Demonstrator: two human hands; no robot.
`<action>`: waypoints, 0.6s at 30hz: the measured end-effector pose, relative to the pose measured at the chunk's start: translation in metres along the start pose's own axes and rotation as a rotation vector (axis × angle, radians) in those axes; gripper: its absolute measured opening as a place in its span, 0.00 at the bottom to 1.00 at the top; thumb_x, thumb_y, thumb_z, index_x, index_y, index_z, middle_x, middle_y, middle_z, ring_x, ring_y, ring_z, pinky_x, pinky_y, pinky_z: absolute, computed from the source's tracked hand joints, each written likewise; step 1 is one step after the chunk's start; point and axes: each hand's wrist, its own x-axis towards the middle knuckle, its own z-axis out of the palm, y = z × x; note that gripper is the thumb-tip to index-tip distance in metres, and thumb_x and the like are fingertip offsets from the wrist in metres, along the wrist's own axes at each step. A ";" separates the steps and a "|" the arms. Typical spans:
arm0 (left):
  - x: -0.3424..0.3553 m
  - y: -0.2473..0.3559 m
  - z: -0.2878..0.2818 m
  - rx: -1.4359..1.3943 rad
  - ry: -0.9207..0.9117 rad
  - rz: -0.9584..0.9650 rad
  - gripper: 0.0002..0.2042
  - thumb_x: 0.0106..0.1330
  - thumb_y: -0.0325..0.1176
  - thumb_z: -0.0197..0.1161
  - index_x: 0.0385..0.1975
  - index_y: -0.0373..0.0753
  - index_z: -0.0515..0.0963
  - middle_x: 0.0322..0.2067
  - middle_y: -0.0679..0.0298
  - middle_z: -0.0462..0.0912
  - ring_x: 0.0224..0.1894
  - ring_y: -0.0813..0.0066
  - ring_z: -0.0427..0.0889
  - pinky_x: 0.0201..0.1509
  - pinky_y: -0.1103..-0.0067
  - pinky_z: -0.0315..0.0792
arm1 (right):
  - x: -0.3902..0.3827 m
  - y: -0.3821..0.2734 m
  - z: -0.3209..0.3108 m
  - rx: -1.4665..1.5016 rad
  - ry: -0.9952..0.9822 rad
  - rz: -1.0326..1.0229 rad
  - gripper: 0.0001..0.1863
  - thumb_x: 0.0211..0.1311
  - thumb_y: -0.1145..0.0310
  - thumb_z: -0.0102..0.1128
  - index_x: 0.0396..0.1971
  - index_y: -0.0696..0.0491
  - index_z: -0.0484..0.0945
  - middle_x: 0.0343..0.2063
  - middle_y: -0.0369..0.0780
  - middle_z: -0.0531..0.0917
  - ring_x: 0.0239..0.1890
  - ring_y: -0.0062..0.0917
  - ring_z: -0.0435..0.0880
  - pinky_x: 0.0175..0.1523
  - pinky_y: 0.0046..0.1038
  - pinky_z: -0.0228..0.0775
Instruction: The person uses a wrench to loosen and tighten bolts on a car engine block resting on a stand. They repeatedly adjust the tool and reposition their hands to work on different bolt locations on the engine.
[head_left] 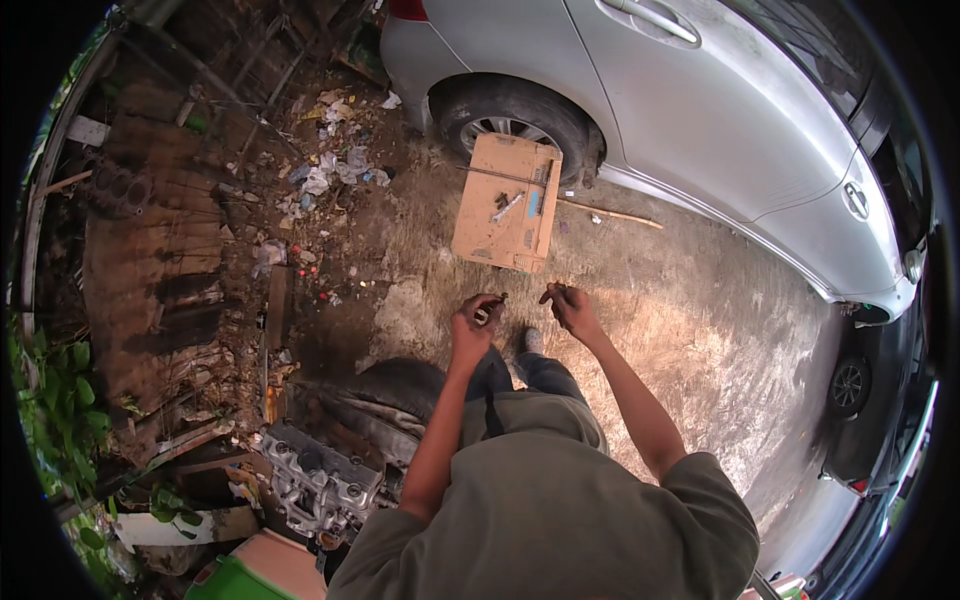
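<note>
My left hand [474, 322] is closed around a small part, dark with a pale, shiny patch; its kind is too small to tell. A dark tip of it pokes out toward my right hand [572, 308]. That hand is curled in a pinch, and whatever its fingers hold is too small to make out. A gap separates the two hands. Just beyond them is a flat cardboard box [485, 235]. On top of it lie a small silver wrench-like tool [510, 207], a short dark piece [501, 201] and a long thin dark rod [495, 176].
A silver car [680, 110] stands at the far side, its rear wheel [510, 110] behind the box. A wooden stick [612, 213] lies on the concrete. Litter [335, 170] is scattered at left. An engine part [320, 480] sits near my left side, beside a dark tyre [400, 380].
</note>
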 end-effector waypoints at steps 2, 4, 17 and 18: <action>0.022 -0.002 -0.002 -0.045 -0.011 -0.072 0.07 0.62 0.23 0.64 0.39 0.34 0.82 0.33 0.62 0.85 0.32 0.79 0.79 0.37 0.79 0.72 | 0.029 -0.004 -0.009 -0.066 0.018 -0.047 0.21 0.73 0.56 0.49 0.30 0.57 0.83 0.11 0.38 0.67 0.16 0.21 0.67 0.25 0.30 0.58; 0.048 -0.009 -0.005 -0.074 -0.028 -0.120 0.07 0.63 0.24 0.64 0.39 0.34 0.82 0.34 0.62 0.85 0.32 0.79 0.78 0.37 0.79 0.72 | 0.056 -0.004 -0.011 -0.065 0.087 -0.114 0.21 0.73 0.56 0.50 0.30 0.57 0.83 0.11 0.37 0.64 0.16 0.19 0.64 0.24 0.29 0.55; 0.305 -0.175 0.048 0.111 -0.157 -0.268 0.06 0.63 0.27 0.67 0.39 0.35 0.83 0.32 0.61 0.85 0.35 0.74 0.82 0.40 0.74 0.76 | 0.287 0.110 0.052 0.365 0.306 0.286 0.19 0.72 0.60 0.52 0.29 0.59 0.81 0.12 0.30 0.64 0.15 0.12 0.59 0.21 0.23 0.50; 0.321 -0.191 0.054 0.160 -0.163 -0.270 0.06 0.63 0.27 0.67 0.38 0.35 0.83 0.32 0.60 0.85 0.35 0.74 0.82 0.40 0.73 0.76 | 0.303 0.118 0.057 0.390 0.323 0.305 0.18 0.72 0.60 0.52 0.29 0.59 0.81 0.12 0.30 0.64 0.15 0.12 0.59 0.21 0.23 0.50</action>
